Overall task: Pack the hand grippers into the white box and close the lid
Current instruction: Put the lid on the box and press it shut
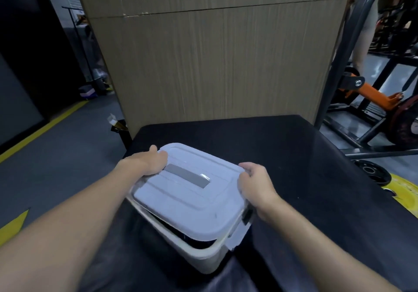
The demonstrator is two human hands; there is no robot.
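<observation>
Room: we look down at a grey floor (67, 151) with yellow painted lines, smooth and matte.
Cardboard: a tall brown sheet (214, 65) stands upright behind the pad; it is ribbed, with one seam running across it.
Pad: black, smooth and slightly shiny (305, 160), with a rounded far edge; it carries the box.
Machine: a frame of black tubes with orange arms (373, 97) stands on the floor to our right.
Box: white plastic (203, 255), rectangular with rounded corners, resting on the pad and turned at an angle to us. What is inside it we cannot see.
Lid: white, with stepped ridges around its top (192, 201). It lies askew on the box, and a dark gap shows under its near corner.
Left hand: our left hand (147, 162) grips the lid's left edge, fingers curled over the rim and forearm stretched forward.
Right hand: our right hand (255, 183) grips the lid's right edge, fingers bent round it.
Plate: a black round disc (371, 171) lies on the floor beside the pad.
Strip: a flat grey bar (187, 175) is set in the lid's middle.
</observation>
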